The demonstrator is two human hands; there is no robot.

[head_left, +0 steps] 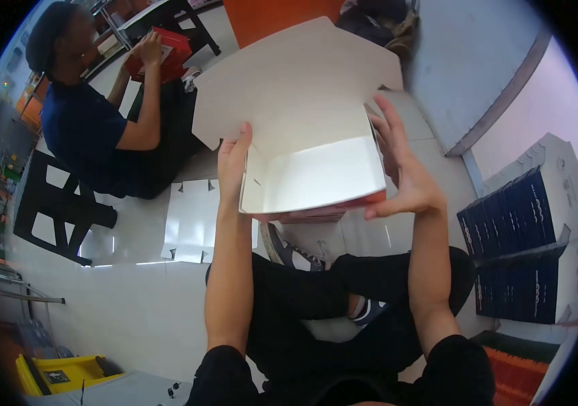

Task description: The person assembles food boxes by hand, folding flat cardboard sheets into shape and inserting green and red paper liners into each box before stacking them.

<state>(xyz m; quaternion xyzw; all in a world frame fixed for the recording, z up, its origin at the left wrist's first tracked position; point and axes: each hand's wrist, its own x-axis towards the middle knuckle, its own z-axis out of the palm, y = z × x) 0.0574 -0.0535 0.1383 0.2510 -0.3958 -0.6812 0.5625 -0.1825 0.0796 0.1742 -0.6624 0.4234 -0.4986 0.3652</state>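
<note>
A cardboard box (323,172), white inside with a reddish outer face, is held up before me with its wide lid flap (295,81) standing open at the far side. My left hand (234,159) grips the box's left wall, thumb up at the corner. On the right wall, my right hand (404,166) is spread, with its thumb by the lower front corner and its fingers along the side. Some fingers of both hands are hidden behind the walls. Below the box, part of a reddish stack (312,216) shows.
A co-worker (89,135) sits at the left with a red box (170,54). A flat white sheet (190,220) lies on the floor near a black stand (58,210). Stacked dark blue flattened boxes (516,237) are at the right. A yellow object (65,372) is at lower left.
</note>
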